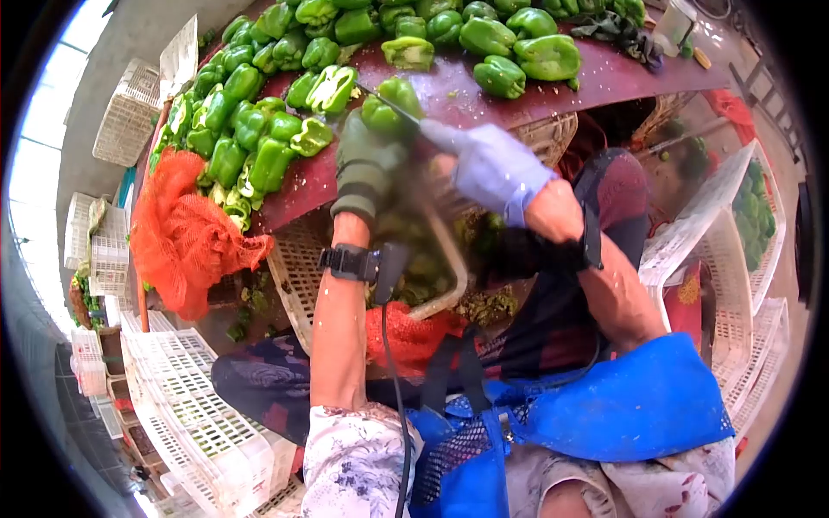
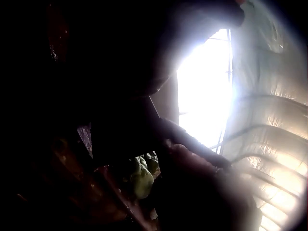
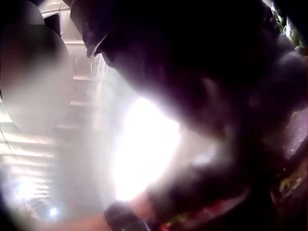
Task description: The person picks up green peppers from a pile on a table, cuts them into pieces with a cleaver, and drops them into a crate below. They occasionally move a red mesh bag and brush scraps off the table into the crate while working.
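Before the body, the left hand [image 1: 367, 164], in a dark green glove, grips a green pepper [image 1: 395, 102] over the near edge of the red table. A thin knife [image 1: 387, 105] reaches across the pepper from the right hand [image 1: 501, 168], which wears a pale purple glove and has its index finger stretched along the knife. The knife's handle is mostly hidden by that hand. Both wrist views are very dark against bright light; the left one shows a pale green pepper [image 2: 143, 180] low in the middle, and finger detail cannot be made out.
Many green peppers [image 1: 272, 164] cover the table [image 1: 449, 86], some cut open. An orange mesh bag [image 1: 190, 229] hangs at its left edge. White crates [image 1: 194, 397] stand at left and more crates [image 1: 721, 259] at right. A crate [image 1: 298, 272] with pepper scraps sits below the hands.
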{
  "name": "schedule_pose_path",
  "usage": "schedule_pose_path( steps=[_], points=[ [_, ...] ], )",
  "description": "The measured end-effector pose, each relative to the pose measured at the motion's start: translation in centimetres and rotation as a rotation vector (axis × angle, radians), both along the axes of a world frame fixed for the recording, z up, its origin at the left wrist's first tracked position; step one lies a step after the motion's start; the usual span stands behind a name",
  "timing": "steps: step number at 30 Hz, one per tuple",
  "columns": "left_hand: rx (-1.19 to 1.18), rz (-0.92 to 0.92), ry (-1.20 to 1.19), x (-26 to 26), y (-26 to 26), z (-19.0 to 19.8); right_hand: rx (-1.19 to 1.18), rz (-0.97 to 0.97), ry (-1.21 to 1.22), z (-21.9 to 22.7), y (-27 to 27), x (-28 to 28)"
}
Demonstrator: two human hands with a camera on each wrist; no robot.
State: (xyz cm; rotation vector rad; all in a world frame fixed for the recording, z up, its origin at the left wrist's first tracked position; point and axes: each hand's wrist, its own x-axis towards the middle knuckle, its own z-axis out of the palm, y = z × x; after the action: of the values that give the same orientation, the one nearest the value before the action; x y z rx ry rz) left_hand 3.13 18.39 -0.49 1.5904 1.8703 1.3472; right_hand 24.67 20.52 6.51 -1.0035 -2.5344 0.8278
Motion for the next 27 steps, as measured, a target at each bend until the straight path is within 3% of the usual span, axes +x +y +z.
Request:
schedule_pose_path(
  steps=[1,4,8,10,13,16,17,20,21,24,25,27],
  points=[
    [0.01,0.081,0.101,-0.8,0.5,-1.6,-0.03,0.01,-0.031,0.3,0.2,-0.1],
    [0.0,-0.029,-0.13,0.7,0.5,0.3,0.039,0.052,0.077,-1.3,1.0,-0.7],
    [-0.14,0.235,0.097,-1.0,2.6,-3.2,0.093,0.11,0.024,-2.2,2.4,-0.8],
    [-0.035,0.216,0.084,-0.6,2.9,-3.7,0.021,0.071,0.122,-2.6,1.8,0.6],
    [0.1,0.049,-0.597,2.6,-0.3,0.9,-0.099,0.054,0.305,-3.7,1.3,3.2],
    [0.018,0.078,-0.809,1.4,-1.0,0.6,-0.227,-0.125,0.534,-0.2,0.0,4.4],
    [-0.005,0.073,-0.868,1.1,-0.9,1.1,-0.374,-0.194,0.528,1.6,-0.5,4.8],
    [0.07,0.075,-0.838,2.1,-0.3,1.9,0.142,-0.264,0.525,-2.8,1.7,3.8],
    [0.18,0.012,-0.789,2.7,0.2,1.7,-0.007,-0.305,0.402,-3.0,2.0,3.9],
    [0.212,0.001,-0.8,2.3,3.2,0.4,0.011,-0.295,0.185,-2.8,1.0,3.2],
    [0.23,-0.011,-0.744,2.0,3.5,-0.1,-0.08,-0.271,0.246,-2.4,0.8,3.0],
    [0.292,-0.061,-0.183,-0.6,3.3,-0.7,-0.177,-0.243,0.335,-2.3,0.5,2.4]
  ],
)
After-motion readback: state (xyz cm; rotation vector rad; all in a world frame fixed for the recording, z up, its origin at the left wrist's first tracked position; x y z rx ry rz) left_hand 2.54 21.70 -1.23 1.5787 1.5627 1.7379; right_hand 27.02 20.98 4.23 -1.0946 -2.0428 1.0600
